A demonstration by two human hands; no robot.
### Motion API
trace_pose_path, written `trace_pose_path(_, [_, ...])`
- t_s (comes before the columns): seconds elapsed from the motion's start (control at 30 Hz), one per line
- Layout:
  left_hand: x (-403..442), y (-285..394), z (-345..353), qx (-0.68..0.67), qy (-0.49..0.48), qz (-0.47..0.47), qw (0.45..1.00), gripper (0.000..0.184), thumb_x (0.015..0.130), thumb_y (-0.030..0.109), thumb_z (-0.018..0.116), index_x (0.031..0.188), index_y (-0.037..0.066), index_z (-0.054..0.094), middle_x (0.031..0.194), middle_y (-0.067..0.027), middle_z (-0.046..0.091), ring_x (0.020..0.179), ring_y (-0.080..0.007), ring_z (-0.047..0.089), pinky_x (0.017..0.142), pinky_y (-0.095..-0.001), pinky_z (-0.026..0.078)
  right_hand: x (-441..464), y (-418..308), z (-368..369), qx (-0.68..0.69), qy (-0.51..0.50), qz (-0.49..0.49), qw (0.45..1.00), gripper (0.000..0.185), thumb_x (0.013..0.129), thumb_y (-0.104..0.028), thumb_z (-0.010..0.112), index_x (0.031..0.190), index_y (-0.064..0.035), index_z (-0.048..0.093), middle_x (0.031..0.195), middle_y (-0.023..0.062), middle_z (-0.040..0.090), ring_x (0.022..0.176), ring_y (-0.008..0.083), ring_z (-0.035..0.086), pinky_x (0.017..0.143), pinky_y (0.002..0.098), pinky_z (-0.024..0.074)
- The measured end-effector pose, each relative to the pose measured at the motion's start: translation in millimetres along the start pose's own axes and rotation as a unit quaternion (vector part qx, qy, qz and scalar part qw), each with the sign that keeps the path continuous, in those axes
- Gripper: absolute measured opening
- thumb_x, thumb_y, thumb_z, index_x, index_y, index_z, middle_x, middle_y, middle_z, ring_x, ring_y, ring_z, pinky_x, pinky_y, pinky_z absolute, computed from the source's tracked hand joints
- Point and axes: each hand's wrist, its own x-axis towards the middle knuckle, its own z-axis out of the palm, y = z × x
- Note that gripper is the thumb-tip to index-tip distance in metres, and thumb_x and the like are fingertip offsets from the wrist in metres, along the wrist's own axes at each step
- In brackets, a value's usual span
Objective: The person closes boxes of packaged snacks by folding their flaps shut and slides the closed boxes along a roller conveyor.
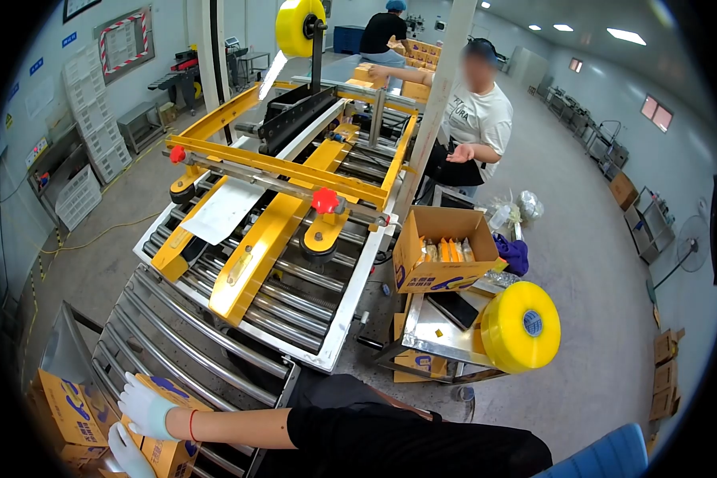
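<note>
Both hands wear white gloves at the lower left. My right hand (146,408) lies across the top of a yellow-brown carton (171,388) with purple print, its fingers stretched out and apart. Just below it, my left hand (127,452) rests against the same carton, fingers extended; its lower part is cut off by the frame's dark edge. Another printed carton (69,408) stands to the left of the hands. Under and beside the cartons runs a roller conveyor (185,342).
A yellow-framed taping machine (271,231) stands ahead. Right of it, a metal cart (434,331) bears a yellow tape roll (520,327), a black tray and an open carton (418,263) of packets. A co-worker (478,119) stands behind a post; another person (384,36) is farther back.
</note>
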Motion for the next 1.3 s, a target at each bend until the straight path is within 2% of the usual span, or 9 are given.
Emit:
trace_pose_path(0.1, [2, -32, 13, 0.005, 0.010, 0.031, 0.999, 0.040, 0.110, 0.027, 0.047, 0.129, -0.005, 0.061, 0.124, -0.0238, 0.065, 0.112, -0.0414, 0.060, 0.100, -0.0457, 0.047, 0, 1, 2, -0.002, 0.003, -0.001, 1.000, 0.045, 0.099, -0.042, 0.055, 0.115, -0.0020, 0.068, 0.110, 0.0120, 0.064, 0.116, 0.0301, 0.055, 0.126, 0.0537, 0.0161])
trace_pose_path(0.2, [1, -50, 23, 0.124, 0.066, 0.188, 0.972, 0.040, 0.110, 0.028, 0.047, 0.130, -0.004, 0.061, 0.129, -0.0241, 0.063, 0.116, -0.0409, 0.059, 0.101, -0.0455, 0.047, 0, 1, 3, -0.001, 0.005, -0.002, 1.000, 0.045, 0.099, -0.042, 0.055, 0.115, -0.0017, 0.068, 0.110, 0.0119, 0.064, 0.116, 0.0301, 0.055, 0.126, 0.0536, 0.0161])
trace_pose_path(0.3, [-2, 0, -1, 0.009, -0.002, -0.039, 0.999, 0.040, 0.110, 0.029, 0.048, 0.130, -0.004, 0.060, 0.130, -0.0240, 0.062, 0.118, -0.0400, 0.059, 0.102, -0.0452, 0.047, -1, 0, 1, -0.001, -0.001, 0.000, 1.000, 0.045, 0.099, -0.042, 0.055, 0.115, -0.0016, 0.068, 0.109, 0.0120, 0.064, 0.116, 0.0301, 0.055, 0.126, 0.0536, 0.0162])
trace_pose_path(0.57, [2, -14, 5, 0.006, 0.019, 0.031, 0.999, 0.040, 0.110, 0.029, 0.049, 0.129, -0.004, 0.061, 0.129, -0.0237, 0.063, 0.117, -0.0398, 0.059, 0.102, -0.0446, 0.047, -2, -1, 0, 0.006, 0.006, -0.003, 1.000, 0.045, 0.099, -0.041, 0.055, 0.115, -0.0018, 0.069, 0.109, 0.0123, 0.064, 0.116, 0.0301, 0.055, 0.126, 0.0537, 0.0164])
trace_pose_path(0.87, [-22, 116, -39, -0.058, 0.023, -0.115, 0.991, 0.042, 0.109, 0.033, 0.051, 0.127, -0.004, 0.063, 0.126, -0.0224, 0.065, 0.114, -0.0364, 0.061, 0.101, -0.0426, 0.046, -5, 0, 4, -0.017, -0.006, -0.007, 1.000, 0.042, 0.099, -0.039, 0.055, 0.114, -0.0016, 0.068, 0.113, 0.0126, 0.063, 0.118, 0.0301, 0.054, 0.125, 0.0511, 0.0194])
trace_pose_path(0.93, [-21, 120, -42, -0.075, 0.017, -0.119, 0.990, 0.042, 0.110, 0.032, 0.050, 0.127, -0.004, 0.062, 0.124, -0.0222, 0.065, 0.113, -0.0368, 0.061, 0.100, -0.0420, 0.046, -9, 3, 23, -0.040, 0.153, -0.053, 0.986, 0.042, 0.097, -0.038, 0.059, 0.114, -0.0005, 0.068, 0.116, 0.0134, 0.062, 0.120, 0.0305, 0.053, 0.124, 0.0496, 0.0225])
trace_pose_path(0.97, [-20, 123, -44, -0.072, 0.008, -0.117, 0.990, 0.041, 0.110, 0.031, 0.050, 0.127, -0.004, 0.062, 0.125, -0.0225, 0.065, 0.113, -0.0373, 0.061, 0.100, -0.0425, 0.046, -24, -3, -10, 0.028, 0.021, -0.039, 0.999, 0.050, 0.094, -0.036, 0.063, 0.126, 0.0026, 0.064, 0.130, 0.0169, 0.060, 0.134, 0.0338, 0.047, 0.127, 0.0477, 0.0211])
trace_pose_path(1.13, [-24, 148, -56, -0.080, -0.026, -0.139, 0.987, 0.038, 0.110, 0.028, 0.049, 0.126, -0.004, 0.062, 0.124, -0.0225, 0.064, 0.114, -0.0368, 0.059, 0.100, -0.0429, 0.045, -77, -11, -21, 0.109, 0.007, -0.069, 0.992, 0.071, 0.091, -0.034, 0.067, 0.147, 0.0042, 0.048, 0.156, 0.0202, 0.044, 0.154, 0.0369, 0.027, 0.131, 0.0464, 0.0105])
trace_pose_path(1.3, [-43, 114, -33, -0.083, 0.137, -0.126, 0.979, 0.049, 0.109, 0.029, 0.050, 0.140, -0.008, 0.050, 0.135, -0.0204, 0.060, 0.124, -0.0322, 0.059, 0.109, -0.0406, 0.044, -66, 4, 54, -0.043, 0.059, -0.121, 0.990, 0.083, 0.077, -0.033, 0.080, 0.146, 0.0006, 0.050, 0.156, 0.0173, 0.046, 0.152, 0.0338, 0.031, 0.130, 0.0451, 0.0166])
